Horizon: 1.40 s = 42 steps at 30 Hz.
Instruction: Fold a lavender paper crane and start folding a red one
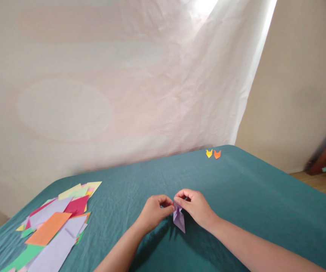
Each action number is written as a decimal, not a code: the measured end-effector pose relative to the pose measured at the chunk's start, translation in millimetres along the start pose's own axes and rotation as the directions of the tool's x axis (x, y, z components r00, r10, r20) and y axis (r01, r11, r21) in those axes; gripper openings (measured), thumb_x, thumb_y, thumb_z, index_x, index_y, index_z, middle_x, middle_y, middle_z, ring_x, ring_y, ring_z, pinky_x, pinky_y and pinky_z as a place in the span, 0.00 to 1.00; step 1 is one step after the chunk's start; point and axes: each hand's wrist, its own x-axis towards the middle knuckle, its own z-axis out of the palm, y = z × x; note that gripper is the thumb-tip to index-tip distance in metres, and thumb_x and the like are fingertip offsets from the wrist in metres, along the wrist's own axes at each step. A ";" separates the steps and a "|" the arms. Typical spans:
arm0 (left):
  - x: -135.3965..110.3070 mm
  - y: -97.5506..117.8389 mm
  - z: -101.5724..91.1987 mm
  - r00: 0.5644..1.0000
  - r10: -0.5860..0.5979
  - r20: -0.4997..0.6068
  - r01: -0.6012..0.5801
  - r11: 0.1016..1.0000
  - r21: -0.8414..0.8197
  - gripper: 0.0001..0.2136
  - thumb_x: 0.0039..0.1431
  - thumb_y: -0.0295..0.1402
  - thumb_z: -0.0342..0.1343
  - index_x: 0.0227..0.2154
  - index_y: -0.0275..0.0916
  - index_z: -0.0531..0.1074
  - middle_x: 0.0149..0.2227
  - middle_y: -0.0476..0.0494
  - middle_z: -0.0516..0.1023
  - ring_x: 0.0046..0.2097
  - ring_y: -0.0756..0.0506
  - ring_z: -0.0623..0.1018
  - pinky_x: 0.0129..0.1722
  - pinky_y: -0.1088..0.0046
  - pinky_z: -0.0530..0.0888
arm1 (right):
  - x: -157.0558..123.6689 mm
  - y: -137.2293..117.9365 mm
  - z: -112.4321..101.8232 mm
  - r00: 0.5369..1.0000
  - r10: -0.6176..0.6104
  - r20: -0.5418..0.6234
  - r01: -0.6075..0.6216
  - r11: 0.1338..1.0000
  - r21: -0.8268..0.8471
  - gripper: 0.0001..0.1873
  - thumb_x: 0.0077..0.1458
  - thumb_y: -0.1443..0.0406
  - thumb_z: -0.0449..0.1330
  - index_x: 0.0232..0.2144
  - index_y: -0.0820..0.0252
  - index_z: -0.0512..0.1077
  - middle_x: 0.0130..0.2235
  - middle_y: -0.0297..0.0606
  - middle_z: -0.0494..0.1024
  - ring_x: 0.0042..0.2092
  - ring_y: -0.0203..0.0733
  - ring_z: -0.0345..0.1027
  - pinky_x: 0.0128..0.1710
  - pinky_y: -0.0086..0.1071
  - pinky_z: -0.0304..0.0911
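Observation:
A small folded piece of lilac origami paper (179,220) hangs between my hands, its pointed end downward above the green cloth. My left hand (156,211) pinches its upper left edge between thumb and forefinger. From the other side, my right hand (195,206) pinches the top of the same paper, thumb and forefinger together. The fingertips of both hands nearly meet and hide the upper part of the folds.
A loose pile of coloured paper sheets (48,228) lies on the left of the green-covered table (129,189). Near the far right corner are a yellow folded paper bird (209,153) and an orange one (217,154). A pale sheet (140,94) hangs behind the table.

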 end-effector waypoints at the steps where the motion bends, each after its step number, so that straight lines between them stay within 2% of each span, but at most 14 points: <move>1: 0.1 -0.8 -0.3 1.000 -0.003 0.003 0.003 1.000 -0.002 0.08 0.50 0.33 0.53 0.25 0.36 0.75 0.26 0.48 0.77 0.30 0.49 0.73 0.32 0.77 0.66 | 0.0 -0.2 0.0 1.000 -0.005 0.004 0.005 1.000 -0.004 0.08 0.54 0.63 0.57 0.29 0.61 0.75 0.29 0.35 0.77 0.31 0.37 0.69 0.32 0.27 0.61; 5: 0.7 -4.8 -0.3 1.000 -0.018 0.003 0.018 0.999 -0.029 0.07 0.50 0.33 0.55 0.25 0.35 0.75 0.25 0.47 0.76 0.29 0.49 0.72 0.30 0.77 0.66 | 1.3 2.1 0.0 0.999 -0.016 0.039 0.017 0.999 -0.028 0.07 0.52 0.63 0.59 0.29 0.61 0.75 0.29 0.35 0.78 0.32 0.37 0.69 0.32 0.27 0.61; 7: 1.4 -6.0 -0.9 0.999 -0.031 -0.012 0.029 0.995 -0.092 0.08 0.50 0.34 0.55 0.26 0.35 0.75 0.25 0.47 0.76 0.29 0.49 0.72 0.29 0.77 0.66 | 3.0 6.0 0.0 0.998 0.010 0.058 -0.009 1.000 -0.012 0.07 0.51 0.63 0.60 0.28 0.62 0.75 0.28 0.35 0.78 0.30 0.37 0.69 0.31 0.27 0.60; 9: 2.1 -6.4 -2.5 0.999 -0.031 -0.019 0.027 0.982 -0.189 0.07 0.50 0.33 0.55 0.30 0.35 0.74 0.27 0.46 0.76 0.30 0.49 0.74 0.29 0.77 0.68 | 5.3 11.6 0.0 0.996 0.052 0.066 -0.055 0.997 0.050 0.09 0.51 0.61 0.60 0.28 0.62 0.75 0.27 0.35 0.77 0.29 0.36 0.68 0.30 0.27 0.60; 12: 2.2 -6.0 -5.2 1.000 0.005 0.000 -0.005 0.964 -0.265 0.09 0.48 0.31 0.57 0.35 0.36 0.75 0.33 0.43 0.78 0.35 0.47 0.76 0.35 0.75 0.70 | 8.9 20.0 -0.4 0.991 0.123 0.060 -0.132 0.975 0.181 0.11 0.50 0.59 0.61 0.28 0.63 0.75 0.26 0.34 0.76 0.27 0.34 0.65 0.28 0.26 0.58; 15: 1.2 -4.7 -5.4 0.999 0.044 0.002 -0.042 0.973 -0.226 0.08 0.49 0.31 0.58 0.33 0.36 0.77 0.36 0.41 0.78 0.38 0.45 0.76 0.39 0.72 0.70 | 10.5 23.6 -0.8 0.983 0.174 0.055 -0.182 0.953 0.241 0.13 0.49 0.57 0.61 0.28 0.63 0.74 0.24 0.33 0.74 0.24 0.33 0.62 0.26 0.26 0.56; 21: -0.3 -1.4 0.3 0.996 0.077 -0.040 -0.082 0.983 -0.162 0.09 0.52 0.37 0.58 0.28 0.36 0.77 0.33 0.42 0.78 0.37 0.45 0.75 0.38 0.73 0.70 | 8.4 20.3 0.2 0.980 0.183 0.074 -0.196 0.938 0.286 0.13 0.48 0.57 0.63 0.28 0.63 0.74 0.24 0.32 0.74 0.24 0.33 0.62 0.26 0.27 0.57; 29: 0.4 -6.5 6.0 0.999 0.008 -0.051 -0.019 0.974 -0.226 0.08 0.52 0.35 0.57 0.27 0.34 0.74 0.30 0.43 0.77 0.33 0.47 0.75 0.34 0.74 0.69 | 6.8 20.5 -0.1 0.989 0.131 0.069 -0.144 0.963 0.228 0.12 0.50 0.58 0.61 0.29 0.63 0.76 0.26 0.34 0.77 0.26 0.34 0.65 0.28 0.27 0.58; 33: 1.8 -6.8 8.7 0.998 -0.023 -0.059 0.002 0.947 -0.321 0.09 0.50 0.36 0.59 0.27 0.34 0.71 0.28 0.46 0.76 0.31 0.49 0.74 0.32 0.76 0.69 | 6.2 15.8 -1.3 0.994 0.080 0.078 -0.093 0.980 0.178 0.12 0.50 0.58 0.61 0.30 0.62 0.77 0.28 0.36 0.78 0.30 0.37 0.68 0.32 0.29 0.60; 36: 2.9 -6.7 10.7 0.998 -0.062 -0.007 0.054 0.914 -0.402 0.11 0.49 0.38 0.60 0.30 0.35 0.70 0.27 0.47 0.75 0.29 0.50 0.73 0.30 0.77 0.69 | 5.8 12.1 -2.6 0.995 0.059 0.079 -0.069 0.988 0.141 0.13 0.51 0.57 0.60 0.30 0.61 0.78 0.29 0.36 0.78 0.31 0.39 0.69 0.33 0.29 0.61; 39: 3.7 -7.8 12.1 0.995 -0.077 0.059 0.094 0.911 -0.402 0.13 0.49 0.39 0.59 0.31 0.34 0.71 0.28 0.46 0.75 0.28 0.51 0.73 0.29 0.77 0.69 | 5.6 10.3 -3.4 0.997 0.038 0.073 -0.045 0.993 0.110 0.15 0.52 0.55 0.60 0.30 0.61 0.78 0.29 0.36 0.78 0.32 0.39 0.69 0.34 0.29 0.62; 42: 3.3 -7.4 12.2 0.998 -0.067 0.018 0.069 0.936 -0.346 0.12 0.53 0.39 0.56 0.28 0.33 0.72 0.25 0.47 0.74 0.26 0.51 0.71 0.27 0.77 0.68 | 5.4 9.8 -3.4 0.998 0.023 0.065 -0.031 0.992 0.121 0.17 0.55 0.54 0.57 0.33 0.61 0.77 0.29 0.36 0.77 0.31 0.38 0.68 0.32 0.29 0.61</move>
